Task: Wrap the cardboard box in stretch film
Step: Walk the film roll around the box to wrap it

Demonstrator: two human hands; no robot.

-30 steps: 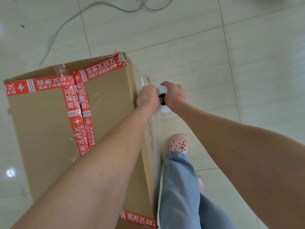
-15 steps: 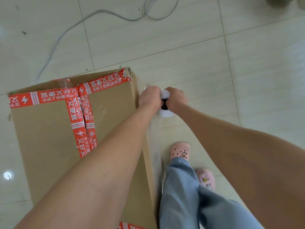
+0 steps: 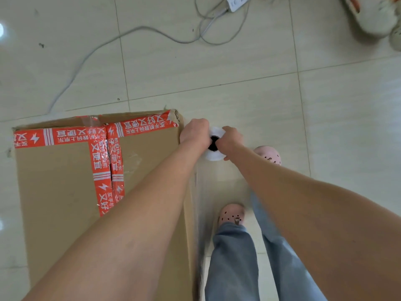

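Forward goes the roll, now nearly level with the far right corner of the box on the floor. Left hand and right hand both curl tight round its top. Film trails down the side, so the corner turn looks next.

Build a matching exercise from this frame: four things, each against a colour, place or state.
Things:
1. stretch film roll
2. tape on the cardboard box
3. power strip
4. clogs

Descriptions:
A. pink
B. red with white print
C. gripped by left hand and right hand
D. on the floor at the frame's top edge

Pairs: 1-C; 2-B; 3-D; 4-A
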